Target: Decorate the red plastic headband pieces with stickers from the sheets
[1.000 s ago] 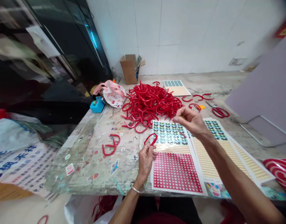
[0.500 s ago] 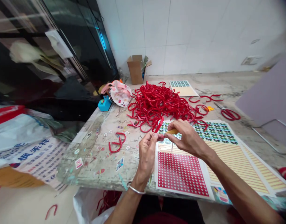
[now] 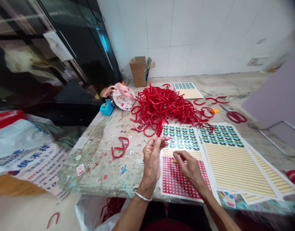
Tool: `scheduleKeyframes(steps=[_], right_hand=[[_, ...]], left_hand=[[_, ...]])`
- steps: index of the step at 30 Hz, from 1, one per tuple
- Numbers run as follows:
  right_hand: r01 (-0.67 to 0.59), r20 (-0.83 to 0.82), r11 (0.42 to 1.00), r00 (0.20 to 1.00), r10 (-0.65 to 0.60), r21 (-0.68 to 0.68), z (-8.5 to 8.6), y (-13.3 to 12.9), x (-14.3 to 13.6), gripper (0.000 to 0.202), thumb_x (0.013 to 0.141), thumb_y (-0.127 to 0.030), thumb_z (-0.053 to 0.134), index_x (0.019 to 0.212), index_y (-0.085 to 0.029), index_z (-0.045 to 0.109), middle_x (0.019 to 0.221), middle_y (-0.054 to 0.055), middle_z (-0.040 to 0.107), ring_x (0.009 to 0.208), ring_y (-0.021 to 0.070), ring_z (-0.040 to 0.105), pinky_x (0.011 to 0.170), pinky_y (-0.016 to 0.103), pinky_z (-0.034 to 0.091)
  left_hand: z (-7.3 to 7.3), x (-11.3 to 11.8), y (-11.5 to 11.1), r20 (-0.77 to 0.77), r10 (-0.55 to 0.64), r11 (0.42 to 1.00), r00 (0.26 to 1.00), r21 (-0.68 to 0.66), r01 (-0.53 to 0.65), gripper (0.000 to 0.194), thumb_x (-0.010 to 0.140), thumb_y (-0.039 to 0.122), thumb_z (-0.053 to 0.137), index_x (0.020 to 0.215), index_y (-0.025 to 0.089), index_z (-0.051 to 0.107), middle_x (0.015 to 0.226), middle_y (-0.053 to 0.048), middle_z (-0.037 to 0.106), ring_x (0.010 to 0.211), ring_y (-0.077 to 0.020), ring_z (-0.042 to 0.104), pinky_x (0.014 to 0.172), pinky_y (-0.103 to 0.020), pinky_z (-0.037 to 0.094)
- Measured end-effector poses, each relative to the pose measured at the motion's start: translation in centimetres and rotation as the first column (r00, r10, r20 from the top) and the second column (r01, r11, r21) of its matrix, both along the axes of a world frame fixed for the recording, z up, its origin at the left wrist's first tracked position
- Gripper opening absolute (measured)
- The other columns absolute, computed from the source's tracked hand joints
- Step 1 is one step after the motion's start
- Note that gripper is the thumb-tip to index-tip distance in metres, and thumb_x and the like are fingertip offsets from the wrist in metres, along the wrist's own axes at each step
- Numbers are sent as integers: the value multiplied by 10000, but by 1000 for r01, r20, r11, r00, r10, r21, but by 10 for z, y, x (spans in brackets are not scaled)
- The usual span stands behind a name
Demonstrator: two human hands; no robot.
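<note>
My left hand (image 3: 152,154) is closed on a red curved strip (image 3: 160,128), which sticks up past the fingertips in front of the red pile. A short reddish end pokes out to the right of the fingers. My right hand (image 3: 189,168) is pinched over the sticker sheet (image 3: 170,184), at its red part with rows of small pale hearts. Between its fingertips a small yellow-brown piece (image 3: 174,160) shows; its kind is not clear. The top of the same sheet carries green and blue printed rows, with a yellow band below them.
A large heap of red curved strips (image 3: 166,106) lies behind my hands. More striped sheets (image 3: 239,166) overlap at the right, below red-handled scissors (image 3: 236,116). Loose strips (image 3: 118,150), a blue tape dispenser (image 3: 107,108), a patterned bag (image 3: 123,98) and a cardboard box (image 3: 138,73) stand leftward.
My right hand has come away from the left fingertips and moved down to the heart-patterned part of the sheet, with the yellow-brown piece. The left hand keeps the strip in nearly the same place.
</note>
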State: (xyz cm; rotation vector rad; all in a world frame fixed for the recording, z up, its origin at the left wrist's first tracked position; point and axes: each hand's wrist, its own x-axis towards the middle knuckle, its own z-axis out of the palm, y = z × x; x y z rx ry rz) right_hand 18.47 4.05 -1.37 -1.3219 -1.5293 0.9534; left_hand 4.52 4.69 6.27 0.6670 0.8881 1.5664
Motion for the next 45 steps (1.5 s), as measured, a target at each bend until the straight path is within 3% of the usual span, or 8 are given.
scheduleKeyframes(steps=[2,4,8,15,18,24,29,45], right_hand=[[-69,-399,976,917,-20,-207,15,2,-14,283,832,-449,534,894,-213,677,850,63,657,709,176,558,655,325,437],[-131,-677,949,729,-103,-285,29,6,-27,267,790,-453,592,901,-229,687,891,43,662,669,136,547,629,290,444],[-149,-824,944,540,-173,-296,41,18,-37,164,706,-367,709,774,-221,679,775,-4,629,624,94,517,609,244,433],[123,-505,988,849,-155,-96,50,23,-20,156,769,-342,657,720,-205,604,691,-30,547,646,103,474,664,245,393],[33,-432,999,900,-48,-42,61,28,-12,157,795,-339,628,728,-204,583,769,-19,560,699,109,484,697,244,393],[-205,-395,978,903,169,-49,69,38,-7,143,793,-315,627,747,-197,560,1110,29,575,885,145,541,764,269,415],[-299,-373,953,890,262,-43,68,38,-8,156,793,-315,628,727,-192,560,1156,58,573,1091,198,520,914,329,384],[-227,-317,974,924,212,-12,51,40,-11,169,768,-353,642,726,-195,600,1085,69,588,1004,205,541,867,352,432]], left_hand=[[0,3,-2,11,-3,1000,1000,-3,3,144,836,264,562,838,146,642,886,-47,666,765,-118,597,791,-264,443],[0,5,-4,9,-6,1000,1000,-9,6,138,838,258,560,837,147,641,879,-44,665,747,-114,595,788,-265,442],[-3,2,-9,-44,-17,1000,999,-22,16,151,844,259,553,823,145,649,855,-47,668,744,-116,590,794,-269,438],[-22,0,-16,-17,-11,992,1000,-123,9,156,804,282,605,845,150,676,923,-56,671,766,-122,595,832,-287,425],[-27,1,-17,-3,-34,985,999,-167,33,155,781,277,629,821,140,690,904,-62,682,716,-110,583,807,-273,421],[-27,1,-20,9,-64,983,998,-173,64,143,757,239,646,672,131,687,822,-58,694,755,-133,593,798,-260,408],[-30,2,-20,28,-73,980,997,-181,77,108,745,222,648,740,134,711,813,-60,701,731,-131,589,799,-268,408],[-30,6,-21,34,-102,976,994,-192,106,111,771,200,622,703,129,675,728,-22,656,678,-99,547,778,-240,403]])
